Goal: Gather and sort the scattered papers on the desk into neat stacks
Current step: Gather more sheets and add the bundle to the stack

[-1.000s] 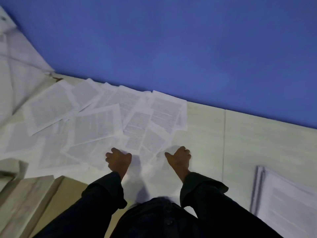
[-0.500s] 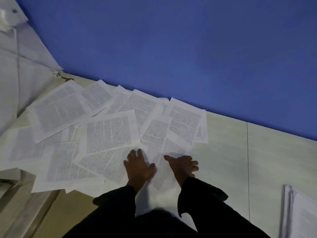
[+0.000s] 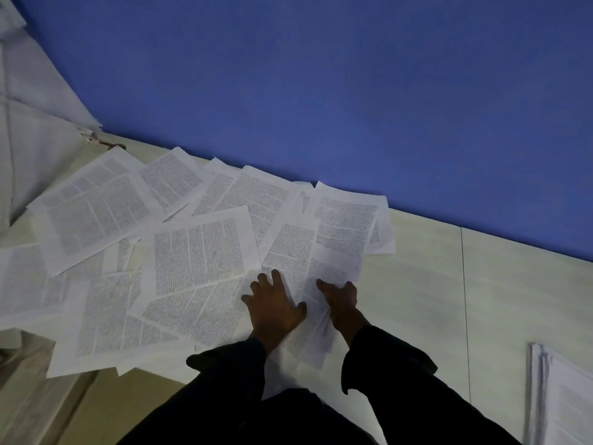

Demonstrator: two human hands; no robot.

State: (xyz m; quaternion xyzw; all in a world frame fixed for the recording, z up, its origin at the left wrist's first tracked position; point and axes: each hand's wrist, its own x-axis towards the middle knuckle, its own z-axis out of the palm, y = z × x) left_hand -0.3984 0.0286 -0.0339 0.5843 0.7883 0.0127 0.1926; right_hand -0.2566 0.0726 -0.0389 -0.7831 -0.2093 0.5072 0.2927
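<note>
We see a plain blue wall (image 3: 321, 91) behind a pale, wood-grain desk (image 3: 426, 277), with a thin seam (image 3: 464, 300) dividing its top. At left stands a whitish panel (image 3: 29, 139). The light is dim.

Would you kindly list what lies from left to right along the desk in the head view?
Scattered papers → left hand → right hand → bare desk → neat stack of papers at the right edge.
</note>
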